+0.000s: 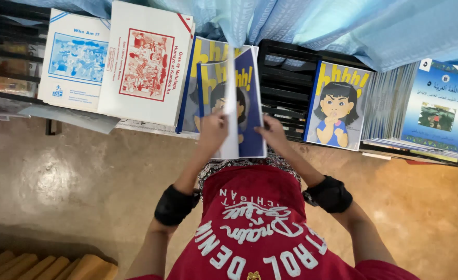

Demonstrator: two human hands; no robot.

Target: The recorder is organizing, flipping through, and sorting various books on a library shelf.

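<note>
**Two hands flipping through a thin blue picture book over a book rack**

So the person is holding a thin blue picture book right in the middle of the shot, just above the front edge of a black rack full of books. The cover is showing a cartoon kid with black hair, a finger at the mouth, and big yellow lettering across the top. It's being held partly open, with a white page standing up edge-on down the middle, so the cover art is getting split in two.

The left hand is gripping the book's lower left side, fingers closed around the pages. The right hand is pinching the lower right corner, thumb on top. Both forearms are reaching forward from a red shirt with white print, and each one is wearing a black band near the wrist.

More copies with the same cover are sitting around it: a stack right behind the held book and another one off to the right on the rack. Two white booklets, one with blue art and one with red art, are lying at the left, and a blue-covered stack is sitting at the far right. Pale blue fabric is hanging over the back.
</note>
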